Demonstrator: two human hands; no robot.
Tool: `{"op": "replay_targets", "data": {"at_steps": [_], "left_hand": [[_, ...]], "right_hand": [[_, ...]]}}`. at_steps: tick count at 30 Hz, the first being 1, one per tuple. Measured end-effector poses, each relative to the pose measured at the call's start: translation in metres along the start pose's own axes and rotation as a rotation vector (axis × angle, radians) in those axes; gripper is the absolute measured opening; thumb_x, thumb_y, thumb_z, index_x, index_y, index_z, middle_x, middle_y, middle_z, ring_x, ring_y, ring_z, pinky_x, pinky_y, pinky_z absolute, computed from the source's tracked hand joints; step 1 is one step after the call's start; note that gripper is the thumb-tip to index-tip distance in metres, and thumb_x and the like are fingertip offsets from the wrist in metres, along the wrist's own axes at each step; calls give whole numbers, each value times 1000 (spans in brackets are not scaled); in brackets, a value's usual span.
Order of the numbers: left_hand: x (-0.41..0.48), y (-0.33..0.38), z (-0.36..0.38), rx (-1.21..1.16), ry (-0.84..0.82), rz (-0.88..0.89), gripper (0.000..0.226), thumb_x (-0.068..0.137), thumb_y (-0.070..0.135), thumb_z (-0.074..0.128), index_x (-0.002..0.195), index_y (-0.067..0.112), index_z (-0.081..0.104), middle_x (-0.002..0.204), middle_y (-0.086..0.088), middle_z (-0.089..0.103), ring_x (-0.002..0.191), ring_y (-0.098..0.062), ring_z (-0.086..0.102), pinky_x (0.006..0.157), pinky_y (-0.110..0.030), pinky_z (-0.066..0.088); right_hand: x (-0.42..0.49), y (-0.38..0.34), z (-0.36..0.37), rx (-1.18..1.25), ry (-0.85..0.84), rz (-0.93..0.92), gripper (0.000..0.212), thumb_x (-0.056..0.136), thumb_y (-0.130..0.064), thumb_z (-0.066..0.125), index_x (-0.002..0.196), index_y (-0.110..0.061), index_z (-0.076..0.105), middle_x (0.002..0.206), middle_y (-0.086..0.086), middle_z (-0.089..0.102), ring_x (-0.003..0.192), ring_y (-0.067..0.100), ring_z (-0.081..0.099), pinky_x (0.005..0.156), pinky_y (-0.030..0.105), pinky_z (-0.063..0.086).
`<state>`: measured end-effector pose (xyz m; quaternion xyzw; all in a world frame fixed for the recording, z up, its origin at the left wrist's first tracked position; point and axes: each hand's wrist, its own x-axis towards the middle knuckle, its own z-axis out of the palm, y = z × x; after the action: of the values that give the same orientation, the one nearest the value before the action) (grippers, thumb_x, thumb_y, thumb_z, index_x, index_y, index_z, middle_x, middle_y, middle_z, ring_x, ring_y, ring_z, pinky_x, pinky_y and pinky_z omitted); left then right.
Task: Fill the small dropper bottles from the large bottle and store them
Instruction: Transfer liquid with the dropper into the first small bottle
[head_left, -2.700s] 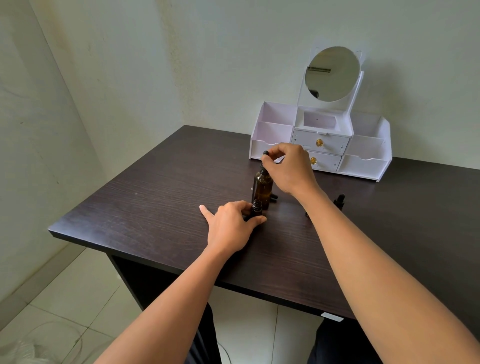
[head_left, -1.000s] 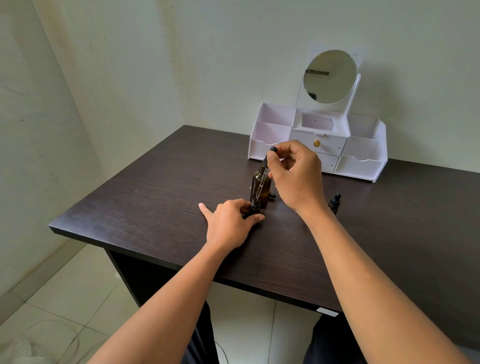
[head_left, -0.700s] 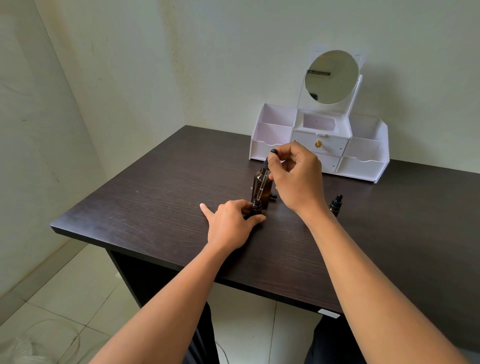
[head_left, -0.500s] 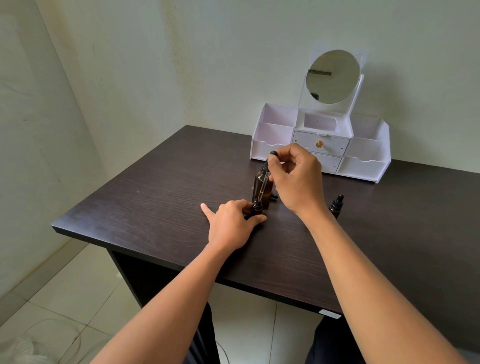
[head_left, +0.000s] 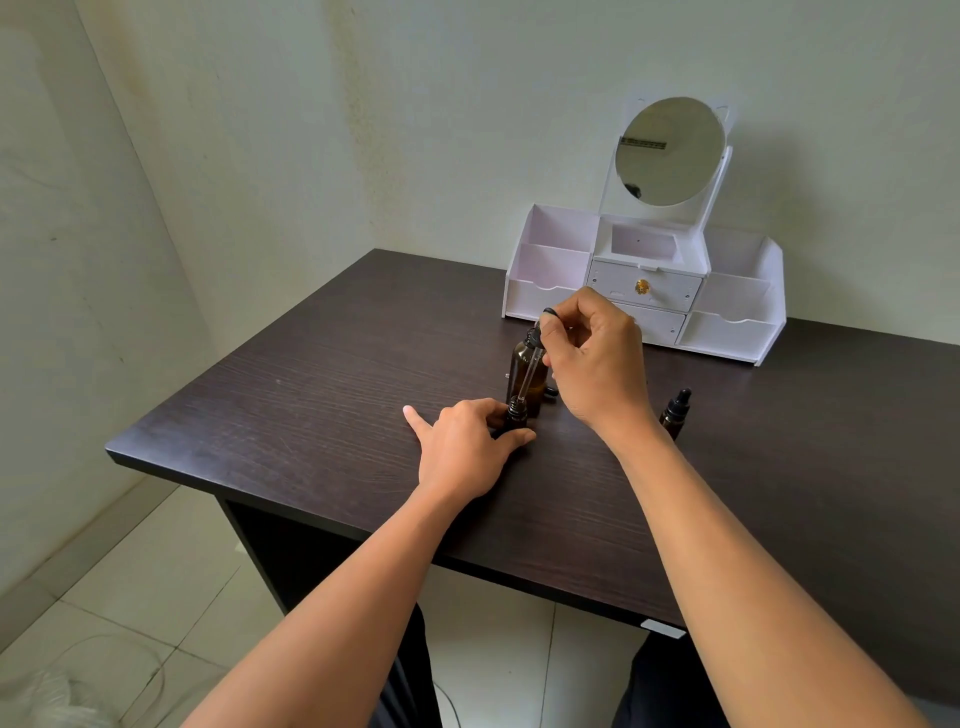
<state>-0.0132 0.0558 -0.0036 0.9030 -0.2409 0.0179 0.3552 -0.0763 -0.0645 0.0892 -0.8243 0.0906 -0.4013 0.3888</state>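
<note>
A large amber bottle (head_left: 521, 366) stands uncapped on the dark table (head_left: 322, 405). Just in front of it is a small dark dropper bottle (head_left: 516, 415), held at its base by my left hand (head_left: 465, 447) with thumb and fingers around it. My right hand (head_left: 592, 358) pinches the black bulb of a glass dropper (head_left: 531, 371), whose tip points down into the small bottle's open neck. Another small capped dropper bottle (head_left: 675, 413) stands to the right, partly behind my right forearm.
A white organizer (head_left: 737, 332) with open side bins, two drawers and a round mirror (head_left: 669, 151) stands at the back against the wall. A small black cap (head_left: 550, 392) lies beside the large bottle. The table's front edge is near my forearms.
My right hand lifted the dropper out of the large bottle and brought its tip down to the small bottle's neck. Over the last second both hands stay nearly still.
</note>
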Motion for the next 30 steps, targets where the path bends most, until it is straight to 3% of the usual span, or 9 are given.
{"op": "replay_targets", "data": {"at_steps": [5, 9, 18, 26, 30], "left_hand": [[-1, 0, -1, -1, -5, 1, 42, 86, 62, 63, 117, 34, 68, 104, 10, 73, 113, -15, 61, 115, -63, -14], [-2, 0, -1, -9, -3, 4, 40, 86, 61, 64, 116, 33, 68, 103, 10, 73, 112, -14, 62, 115, -63, -14], [-2, 1, -1, -12, 13, 11, 41, 86, 62, 64, 114, 33, 69, 100, 9, 74, 110, -14, 63, 114, -63, -14], [-2, 1, -2, -4, 4, 8, 41, 87, 61, 63, 116, 33, 68, 100, 10, 74, 109, -13, 63, 115, -64, -14], [-3, 3, -3, -14, 1, 3, 38, 87, 60, 64, 114, 34, 68, 99, 10, 74, 109, -13, 63, 115, -64, -13]], "right_hand": [[-1, 7, 0, 83, -18, 57, 3, 94, -21, 67, 93, -22, 65, 81, -3, 70, 73, 21, 70, 67, 48, 60], [-1, 6, -1, 109, -37, 87, 26, 91, -28, 71, 113, -17, 63, 88, -1, 73, 72, 15, 72, 68, 45, 62], [1, 7, 2, 71, -42, 69, 9, 89, -23, 74, 90, -22, 65, 79, -6, 68, 66, 16, 70, 63, 45, 62], [2, 9, 2, 57, -43, 61, 10, 89, -25, 74, 90, -25, 64, 82, -6, 68, 71, 18, 71, 64, 46, 62], [4, 4, -2, 116, -11, 72, 21, 89, -23, 75, 106, -18, 65, 88, -2, 71, 69, 17, 72, 62, 39, 62]]}}
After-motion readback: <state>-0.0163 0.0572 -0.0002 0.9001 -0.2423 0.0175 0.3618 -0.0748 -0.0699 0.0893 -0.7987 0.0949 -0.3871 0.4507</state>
